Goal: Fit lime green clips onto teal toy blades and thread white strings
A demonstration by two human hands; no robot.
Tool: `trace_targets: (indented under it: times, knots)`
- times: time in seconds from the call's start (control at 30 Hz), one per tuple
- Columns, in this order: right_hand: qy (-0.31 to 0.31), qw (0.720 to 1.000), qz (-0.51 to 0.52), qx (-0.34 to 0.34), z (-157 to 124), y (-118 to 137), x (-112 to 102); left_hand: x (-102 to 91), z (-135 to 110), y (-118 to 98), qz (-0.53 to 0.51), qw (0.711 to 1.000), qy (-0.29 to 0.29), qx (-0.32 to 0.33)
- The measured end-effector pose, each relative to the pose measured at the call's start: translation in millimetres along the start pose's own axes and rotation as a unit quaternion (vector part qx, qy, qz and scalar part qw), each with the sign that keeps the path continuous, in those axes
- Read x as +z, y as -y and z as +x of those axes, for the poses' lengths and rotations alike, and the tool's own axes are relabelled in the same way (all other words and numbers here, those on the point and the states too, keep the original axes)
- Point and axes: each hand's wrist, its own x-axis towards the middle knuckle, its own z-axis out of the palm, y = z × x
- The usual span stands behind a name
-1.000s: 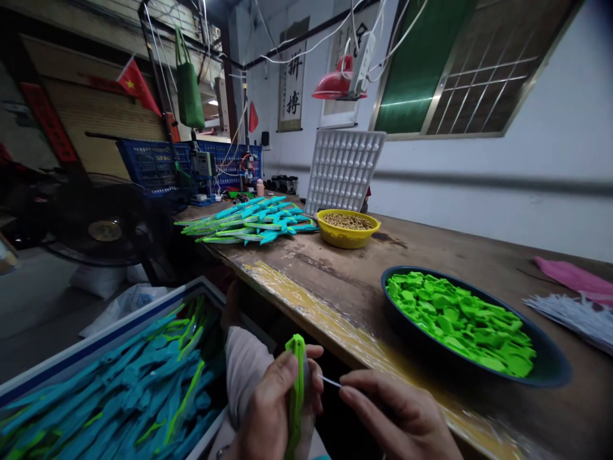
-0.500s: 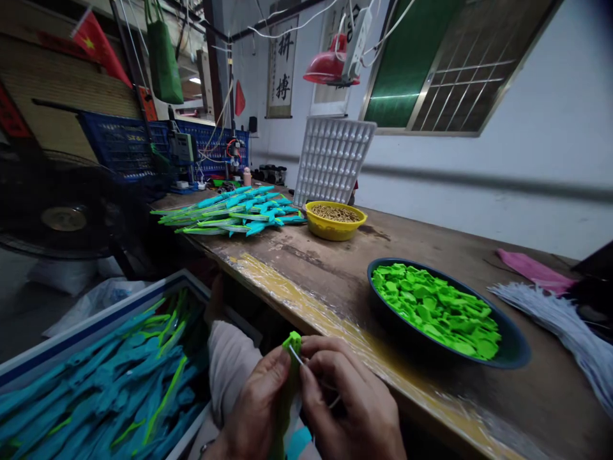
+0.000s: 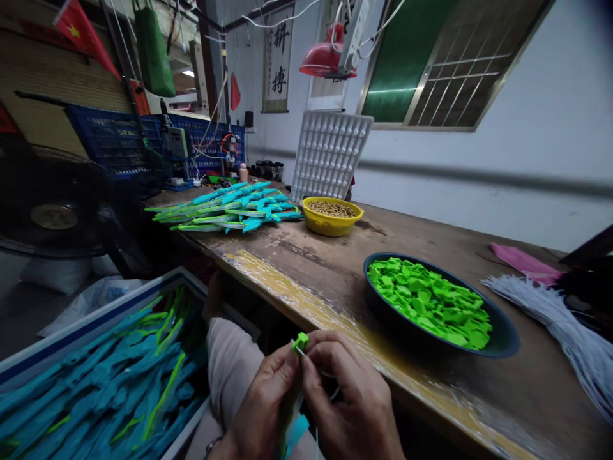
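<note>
Both hands are at six o'clock in the head view: the left hand [image 3: 265, 402] has its grip clasped around a green-and-turquoise piece [image 3: 301, 341], green end uppermost, while the right hand [image 3: 352, 396] pinches a thin white strand [image 3: 299, 351] at that end. A dark basin [image 3: 505, 338] of green parts [image 3: 426, 300] stands on the bench [image 3: 306, 254] at four o'clock; a crate [image 3: 96, 324] of turquoise lengths [image 3: 115, 383] is at eight o'clock.

Left hand [image 3: 263, 402] and right hand [image 3: 354, 399] are close together, fingers [image 3: 338, 358] bent, pinching.
</note>
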Motion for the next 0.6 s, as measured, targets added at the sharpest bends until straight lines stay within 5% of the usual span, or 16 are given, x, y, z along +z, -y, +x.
trace_targets:
  times: [0.23, 0.47, 0.6]
  knots:
    - [0.018, 0.995, -0.095, 0.017, -2, -9, 0, 8.9, -1, 12, 0.023, 1.0, -0.006, 0.009]
    - [0.065, 0.992, -0.085, 0.064, -5, -26, -5, 14.5, 8, 16, -0.115, 0.987, -0.115, 0.004]
    - [0.086, 0.992, -0.057, 0.069, -20, -41, -20, 20.8, 18, 26, -0.016, 0.987, -0.159, 0.009]
